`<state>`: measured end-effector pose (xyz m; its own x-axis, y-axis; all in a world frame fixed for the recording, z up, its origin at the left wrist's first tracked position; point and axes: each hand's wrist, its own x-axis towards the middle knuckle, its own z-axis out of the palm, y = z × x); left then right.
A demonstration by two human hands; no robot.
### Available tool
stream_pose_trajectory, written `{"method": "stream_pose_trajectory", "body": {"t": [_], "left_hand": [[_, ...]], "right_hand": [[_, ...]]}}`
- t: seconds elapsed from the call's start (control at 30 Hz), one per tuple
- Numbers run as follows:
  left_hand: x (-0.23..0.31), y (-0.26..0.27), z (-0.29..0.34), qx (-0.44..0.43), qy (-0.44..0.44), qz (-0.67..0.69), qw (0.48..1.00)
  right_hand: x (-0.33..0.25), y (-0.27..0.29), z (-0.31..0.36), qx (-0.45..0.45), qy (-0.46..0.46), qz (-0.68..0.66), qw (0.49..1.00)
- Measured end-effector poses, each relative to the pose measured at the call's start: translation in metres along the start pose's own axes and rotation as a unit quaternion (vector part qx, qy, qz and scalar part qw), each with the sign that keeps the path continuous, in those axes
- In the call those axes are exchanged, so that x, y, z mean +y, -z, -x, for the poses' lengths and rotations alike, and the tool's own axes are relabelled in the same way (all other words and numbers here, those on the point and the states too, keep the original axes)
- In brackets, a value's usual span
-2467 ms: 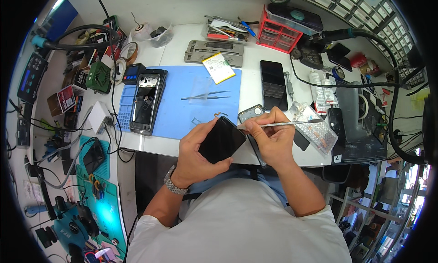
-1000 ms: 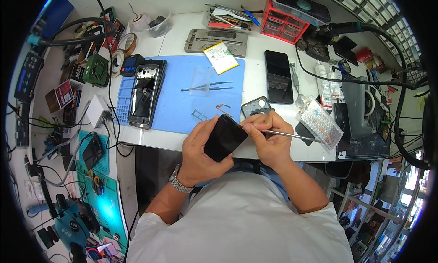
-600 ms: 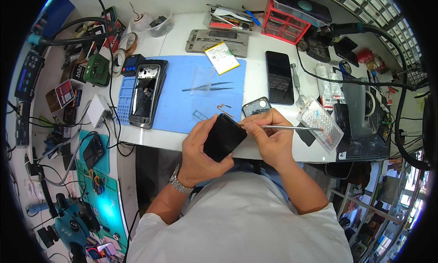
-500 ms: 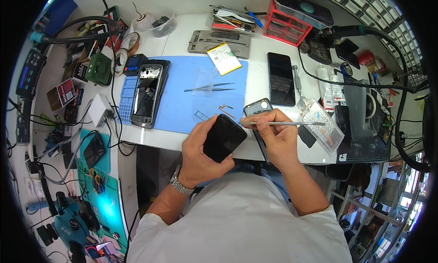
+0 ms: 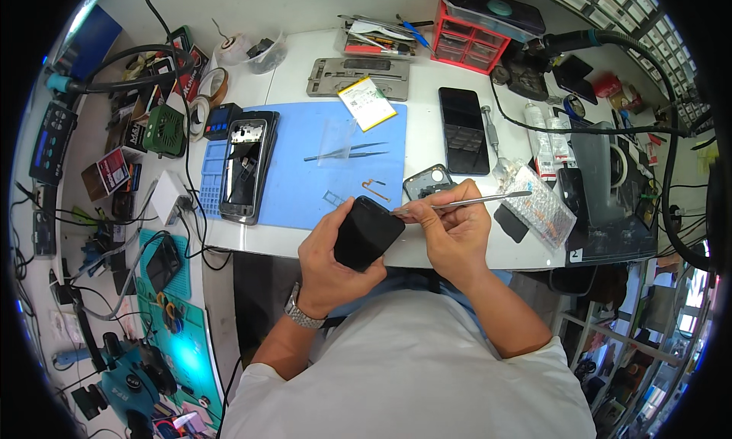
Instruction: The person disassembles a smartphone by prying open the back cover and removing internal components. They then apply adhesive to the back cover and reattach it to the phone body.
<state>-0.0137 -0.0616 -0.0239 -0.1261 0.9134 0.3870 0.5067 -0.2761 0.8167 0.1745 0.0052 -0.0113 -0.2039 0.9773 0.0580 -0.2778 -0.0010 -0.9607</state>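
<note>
My left hand [image 5: 320, 260] is closed round a black phone [image 5: 369, 235], its dark glass facing up, tilted above the table's front edge. In my right hand [image 5: 457, 233] is a thin metal pry tool [image 5: 492, 199], pinched between thumb and fingers. Its working end is at the phone's upper right edge, where my fingertips partly hide it. Just beyond my right hand lies a grey phone back cover [image 5: 425, 183]. On the blue mat [image 5: 290, 187] near the phone are a small flex cable [image 5: 374, 190] and a SIM tray [image 5: 333, 200].
Tweezers [image 5: 366, 154], a clear bag [image 5: 334, 134], a white battery [image 5: 367, 104] and an opened phone [image 5: 245, 165] lie on the mat. Rightward are another black phone [image 5: 463, 130], a screwdriver [image 5: 490, 130] and bubble wrap [image 5: 540, 209]. A red drawer box [image 5: 469, 44] stands behind.
My right hand has brought the pry tool against the phone's edge, and the tool's free end now slants upward. The whole view has shifted slightly.
</note>
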Motion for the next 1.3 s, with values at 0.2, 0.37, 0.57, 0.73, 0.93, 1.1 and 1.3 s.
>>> {"method": "stream_pose_trajectory", "body": {"t": [0.2,0.37,0.57,0.73,0.93,1.1,1.3], "left_hand": [[0.000,-0.001,0.001,0.005,-0.007,0.000,1.000],[-0.001,-0.002,0.002,0.004,-0.015,-0.011,1.000],[-0.002,-0.004,0.002,0.007,-0.035,-0.020,0.999],[-0.002,-0.005,0.001,0.015,-0.043,-0.022,0.999],[-0.003,-0.006,0.002,0.020,-0.048,-0.028,0.998],[-0.003,-0.005,0.003,0.021,-0.050,-0.028,0.998],[-0.002,-0.004,0.004,0.019,-0.040,0.000,0.999]], "right_hand": [[0.002,0.001,-0.001,0.001,0.002,0.002,1.000],[0.006,0.003,-0.001,-0.013,0.006,0.025,1.000],[0.013,0.005,-0.001,-0.023,0.072,0.111,0.991],[0.018,-0.001,-0.001,-0.023,0.192,0.174,0.966],[0.017,-0.002,0.000,-0.018,0.213,0.181,0.960],[0.014,0.005,-0.007,-0.027,0.025,0.046,0.998],[0.007,0.007,-0.014,-0.040,-0.039,0.021,0.998]]}}
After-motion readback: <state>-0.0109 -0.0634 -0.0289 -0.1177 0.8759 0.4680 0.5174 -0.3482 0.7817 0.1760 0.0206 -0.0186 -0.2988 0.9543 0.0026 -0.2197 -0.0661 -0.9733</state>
